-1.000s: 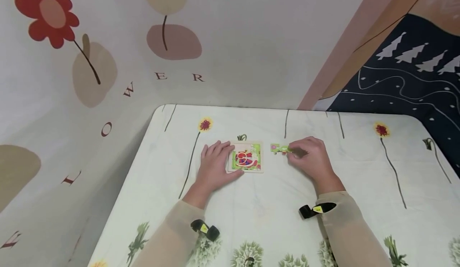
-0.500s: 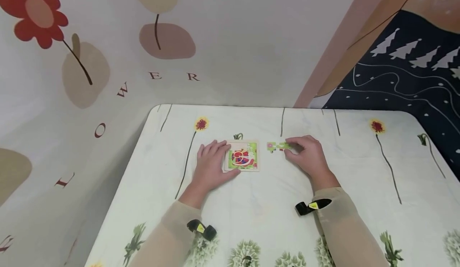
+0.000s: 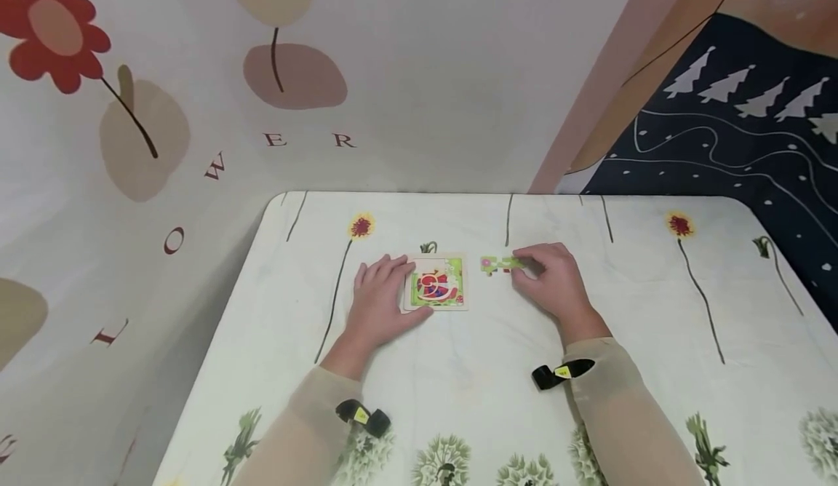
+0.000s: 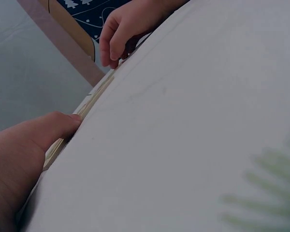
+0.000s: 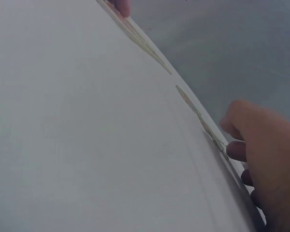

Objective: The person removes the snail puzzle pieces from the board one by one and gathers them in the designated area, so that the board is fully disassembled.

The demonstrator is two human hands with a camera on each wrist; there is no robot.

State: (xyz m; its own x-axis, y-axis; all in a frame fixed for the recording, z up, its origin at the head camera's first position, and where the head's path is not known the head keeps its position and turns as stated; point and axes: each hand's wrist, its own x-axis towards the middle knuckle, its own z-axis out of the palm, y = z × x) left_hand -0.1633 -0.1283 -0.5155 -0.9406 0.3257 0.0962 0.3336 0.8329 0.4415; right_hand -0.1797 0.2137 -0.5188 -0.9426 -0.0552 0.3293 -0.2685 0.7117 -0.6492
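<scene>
A small square picture puzzle in a pale frame [image 3: 452, 308], with red, purple and green pieces, lies on the table. My left hand [image 3: 376, 300] rests along its left side, fingers spread at the top corner and thumb straight against the near edge. To the right of the frame lies a green puzzle piece with a pink flower [image 3: 487, 262]. Against its right side is another green puzzle piece [image 3: 507, 261], pinched at its right end between thumb and forefinger of my right hand [image 3: 553, 282]. In the right wrist view, both pieces appear nearly edge-on; whether they interlock is unclear.
A white tablecloth [image 3: 484, 369] with printed flowers covers the table. Behind stands a pale wall [image 3: 425, 129] with printed letters and flowers, and a dark panel [image 3: 740, 129] with white trees at the right. Black wrist cameras [image 3: 363, 418] sit on both sleeves.
The right-hand puzzle piece has shifted left, closing the gap that showed beside the flower piece half a second ago. My left hand stays at the frame. The whole head view has drifted slightly.
</scene>
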